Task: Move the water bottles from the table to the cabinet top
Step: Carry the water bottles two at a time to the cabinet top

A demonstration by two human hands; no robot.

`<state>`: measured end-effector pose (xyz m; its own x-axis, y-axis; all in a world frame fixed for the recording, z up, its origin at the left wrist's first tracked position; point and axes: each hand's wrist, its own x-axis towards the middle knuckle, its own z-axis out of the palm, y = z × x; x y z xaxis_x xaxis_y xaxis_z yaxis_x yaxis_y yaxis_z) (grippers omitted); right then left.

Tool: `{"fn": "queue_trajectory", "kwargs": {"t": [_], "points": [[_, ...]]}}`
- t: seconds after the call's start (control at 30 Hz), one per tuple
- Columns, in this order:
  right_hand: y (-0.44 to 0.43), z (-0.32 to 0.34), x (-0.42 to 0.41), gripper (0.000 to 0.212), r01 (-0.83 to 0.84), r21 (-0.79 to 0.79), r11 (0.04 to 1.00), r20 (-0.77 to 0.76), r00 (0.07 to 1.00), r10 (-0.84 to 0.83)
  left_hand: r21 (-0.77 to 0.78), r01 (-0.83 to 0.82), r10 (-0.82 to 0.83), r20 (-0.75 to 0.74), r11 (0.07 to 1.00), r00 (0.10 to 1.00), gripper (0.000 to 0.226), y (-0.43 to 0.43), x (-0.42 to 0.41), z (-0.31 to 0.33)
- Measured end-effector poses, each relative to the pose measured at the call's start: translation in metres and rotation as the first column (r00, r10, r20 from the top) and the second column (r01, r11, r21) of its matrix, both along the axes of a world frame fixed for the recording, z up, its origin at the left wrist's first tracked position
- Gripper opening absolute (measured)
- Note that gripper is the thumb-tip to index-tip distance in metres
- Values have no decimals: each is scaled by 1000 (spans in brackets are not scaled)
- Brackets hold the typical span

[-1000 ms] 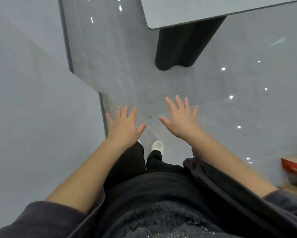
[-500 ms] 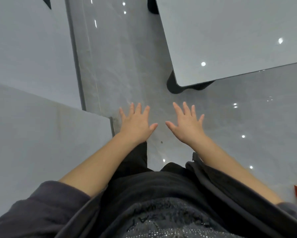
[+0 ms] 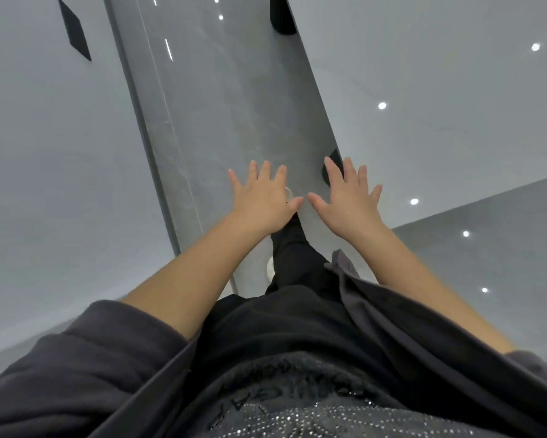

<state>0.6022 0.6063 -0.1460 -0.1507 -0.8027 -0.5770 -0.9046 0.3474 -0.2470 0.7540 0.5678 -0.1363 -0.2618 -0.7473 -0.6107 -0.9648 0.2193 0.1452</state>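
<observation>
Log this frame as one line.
left hand: open, empty | right hand: open, empty | water bottles: none in view | table: front-right

A sleek modern room, I'd say: polished grey floor [image 3: 234,121] beyond my left hand [image 3: 262,200], glossy dark-legged surface [image 3: 439,74] past my right hand [image 3: 349,200], both carrying spotlight reflections [image 3: 382,105].

Left hand [image 3: 261,197] and right hand [image 3: 349,197] side by side, thumbs near, not touching. Floor strip [image 3: 228,105] runs ahead of left hand. Table [image 3: 439,105] ahead and right of right hand, table leg [image 3: 326,176] below its index finger. Flat surface [image 3: 60,184] left of left hand. Shoe [image 3: 270,268] below both.
</observation>
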Motion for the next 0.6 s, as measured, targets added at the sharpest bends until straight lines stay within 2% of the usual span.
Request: {"fn": "queue_trajectory", "kwargs": {"t": [0.3,0.47,0.6], "points": [[-162,-15,-2,75,27,30,999,-27,999,-26,40,-2,2,-5,999,1000,73,-157,21,0],[-250,-6,14,75,-54,39,998,-21,998,55,0,-41,41,-9,999,999,73,-242,38,5],[-307,-2,23,76,-8,44,999,-18,1000,9,47,-49,51,-42,998,998,73,-296,39,2]]}}
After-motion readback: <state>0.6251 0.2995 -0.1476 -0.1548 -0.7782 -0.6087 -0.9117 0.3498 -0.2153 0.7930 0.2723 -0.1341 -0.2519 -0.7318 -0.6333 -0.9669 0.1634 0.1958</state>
